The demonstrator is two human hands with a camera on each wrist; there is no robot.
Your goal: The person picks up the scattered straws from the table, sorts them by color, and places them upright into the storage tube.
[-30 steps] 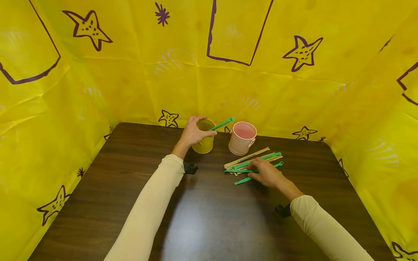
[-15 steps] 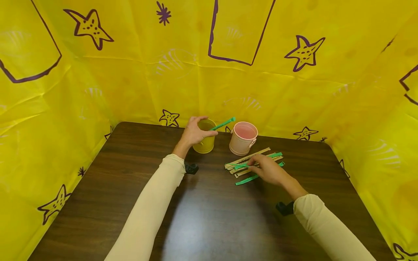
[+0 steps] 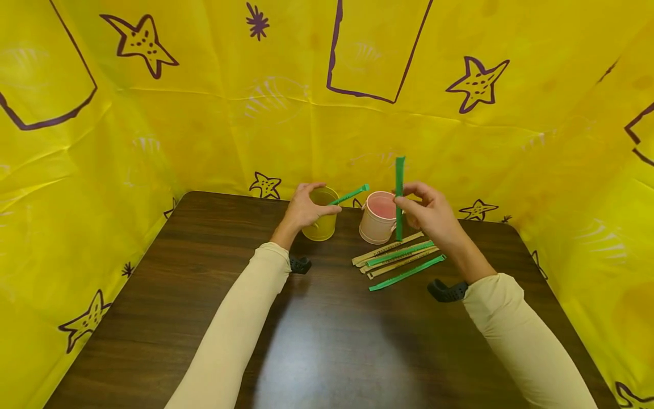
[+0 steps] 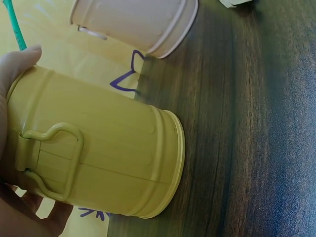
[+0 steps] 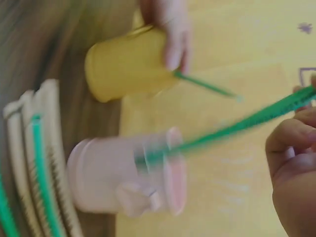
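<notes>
My left hand (image 3: 304, 210) holds the small yellow pail (image 3: 319, 228) at its rim, thumb on the near right side and fingers round the far side. A slim green stick packet (image 3: 353, 193) leans out of that pail to the right, past my thumb. My right hand (image 3: 433, 215) pinches another green stick packet (image 3: 399, 170) between thumb and fingers. It is raised nearly upright in the head view, overlapping the right side of the pale pink pail (image 3: 375, 225). In the right wrist view the held packet (image 5: 232, 129) is blurred. The yellow pail's wire handle (image 4: 74, 158) hangs on its side.
On the dark wooden table (image 3: 204, 318), tan stick packets (image 3: 385, 248) and green ones lie in a loose group in front of the pink pail. One green packet (image 3: 407, 274) lies nearest me. A yellow patterned cloth (image 3: 230, 136) hangs behind the table.
My right hand has picked a green packet from the group, lifted it up beside the pink pail and turned it upright. My left hand stays on the yellow pail.
</notes>
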